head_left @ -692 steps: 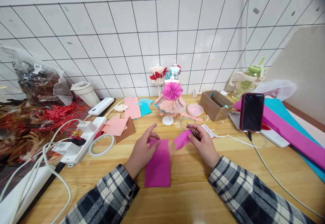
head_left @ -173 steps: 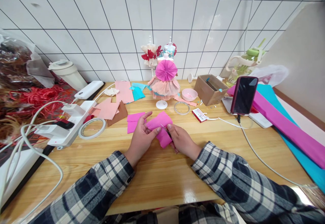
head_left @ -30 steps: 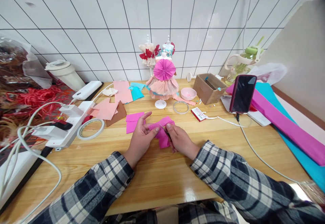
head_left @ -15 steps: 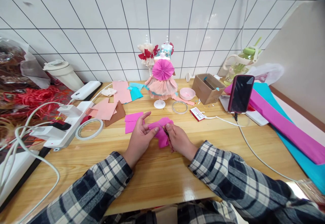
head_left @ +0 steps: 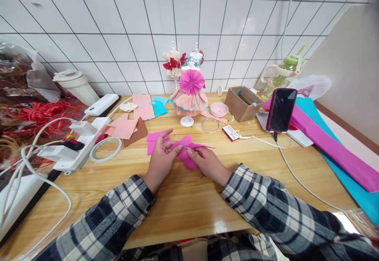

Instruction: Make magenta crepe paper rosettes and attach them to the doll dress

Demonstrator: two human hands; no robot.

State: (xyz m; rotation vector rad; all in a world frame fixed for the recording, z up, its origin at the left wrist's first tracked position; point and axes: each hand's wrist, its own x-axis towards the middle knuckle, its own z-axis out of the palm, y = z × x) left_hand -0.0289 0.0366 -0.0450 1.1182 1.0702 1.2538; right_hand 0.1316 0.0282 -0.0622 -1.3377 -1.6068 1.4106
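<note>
"What is being held here?"

"A magenta paper [head_left: 185, 161] is being held over the tabletop [head_left: 186, 213], between the left hand [head_left: 161, 159] and the right hand [head_left: 207, 161]"

"How is it being gripped?"

"By the left hand it is being pinched between the thumb and the lower fingers, while the index finger is being held out, clear of the paper. By the right hand it is being pinched between the thumb and curled fingers, just beside the left thumb; whether anything else is being clasped inside, one cannot tell"

"And what is being seen round about?"

"A folded magenta piece [head_left: 151, 146] is being partly hidden by the left hand. Farther back, a pleated magenta fan [head_left: 192, 81] and a peach skirt [head_left: 189, 101] are being worn by a small dress form [head_left: 187, 68]. To its right, a pink bowl [head_left: 219, 110] and a brown box [head_left: 243, 105] are being borne by the tabletop, and nearer, a red and white packet [head_left: 230, 133]"
</note>
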